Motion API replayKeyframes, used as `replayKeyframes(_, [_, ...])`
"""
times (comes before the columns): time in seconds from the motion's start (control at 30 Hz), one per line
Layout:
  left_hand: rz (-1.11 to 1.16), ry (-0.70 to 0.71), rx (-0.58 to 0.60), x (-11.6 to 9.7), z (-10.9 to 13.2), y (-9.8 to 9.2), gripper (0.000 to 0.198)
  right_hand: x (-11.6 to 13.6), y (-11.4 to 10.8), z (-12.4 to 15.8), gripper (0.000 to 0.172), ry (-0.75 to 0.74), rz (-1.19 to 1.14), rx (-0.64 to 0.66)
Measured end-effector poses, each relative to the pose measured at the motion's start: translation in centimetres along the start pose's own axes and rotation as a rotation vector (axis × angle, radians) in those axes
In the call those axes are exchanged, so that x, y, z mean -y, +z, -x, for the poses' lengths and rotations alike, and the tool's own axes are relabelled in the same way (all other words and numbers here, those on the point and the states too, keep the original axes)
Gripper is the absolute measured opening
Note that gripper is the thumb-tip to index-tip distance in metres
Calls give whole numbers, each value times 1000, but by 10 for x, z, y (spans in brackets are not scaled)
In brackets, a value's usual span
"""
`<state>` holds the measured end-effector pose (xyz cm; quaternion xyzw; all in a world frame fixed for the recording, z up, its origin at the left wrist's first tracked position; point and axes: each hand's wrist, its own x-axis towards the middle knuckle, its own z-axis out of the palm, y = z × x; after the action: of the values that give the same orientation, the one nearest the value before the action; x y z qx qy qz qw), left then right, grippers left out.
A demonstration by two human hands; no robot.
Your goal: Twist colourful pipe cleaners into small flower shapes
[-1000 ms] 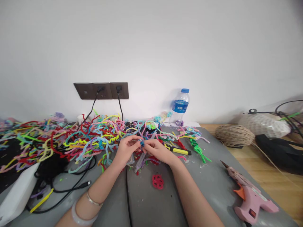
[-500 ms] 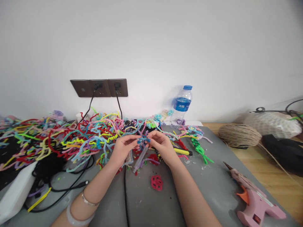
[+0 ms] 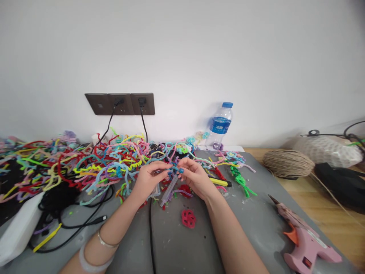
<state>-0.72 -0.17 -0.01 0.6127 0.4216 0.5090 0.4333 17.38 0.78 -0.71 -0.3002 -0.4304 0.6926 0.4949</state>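
My left hand [image 3: 152,179] and my right hand [image 3: 195,178] meet over the middle of the mat, fingertips close together. Both are closed in a pinch on a short blue pipe cleaner [image 3: 175,168], which is mostly hidden behind the fingers. Dark blue nails show on both hands. Just below the fingertips lies a translucent glue stick [image 3: 169,192]. Nearer to me, a red pipe-cleaner flower [image 3: 188,219] with several loops rests flat on the grey mat [image 3: 182,251]. A yellow utility knife [image 3: 219,182] lies partly behind my right hand.
A tangle of coloured pipe cleaners [image 3: 102,160] spreads across the left and back. A pink glue gun [image 3: 309,243] lies at right, near a twine ball [image 3: 288,163]. A water bottle [image 3: 220,125] stands by the wall. At left are a white device [image 3: 21,230] and black cables [image 3: 151,236].
Both hands stay in nearly the same place. Their fingertips have shifted slightly around the blue pipe cleaner, and the right thumb has turned a little. The view has moved very slightly.
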Motion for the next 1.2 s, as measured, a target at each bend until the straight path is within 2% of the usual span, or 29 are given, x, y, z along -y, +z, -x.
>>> replayKeyframes(0.1, [24, -17, 10, 0, 1, 3, 17, -5, 1, -2, 33, -33, 41, -18])
replayKeyframes(0.2, [116, -138, 22, 0, 1, 6, 21, -9, 1, -3, 33, -103, 96, -43])
replayKeyframes(0.3, [230, -274, -1, -1, 0, 6, 31, -9, 0, -2, 34, -150, 139, 7])
replayKeyframes(0.37, [275, -308, -22, -2, -2, 5, 36, -7, 0, -1, 32, -172, 174, 43])
replayKeyframes(0.47, [240, -268, -33, -4, -2, 2, 33, -4, 0, -1, 27, -243, 266, -1])
replayKeyframes(0.57, [104, -128, -44, -5, -1, 2, 21, -4, 0, -3, 26, -288, 361, -106])
replayKeyframes(0.7, [-47, 75, -100, -5, 1, 3, 11, -9, -1, -7, 29, -251, 417, -181])
replayKeyframes(0.8, [-118, 131, -107, -4, 2, 4, 10, -12, -1, -8, 30, -198, 420, -182])
replayKeyframes(1.03, [-106, 116, -109, -2, 2, 2, 10, -11, -1, -8, 36, -146, 325, -151])
replayKeyframes(1.2, [38, -48, -109, -4, 0, 0, 16, -5, 2, -3, 35, -69, 146, -103])
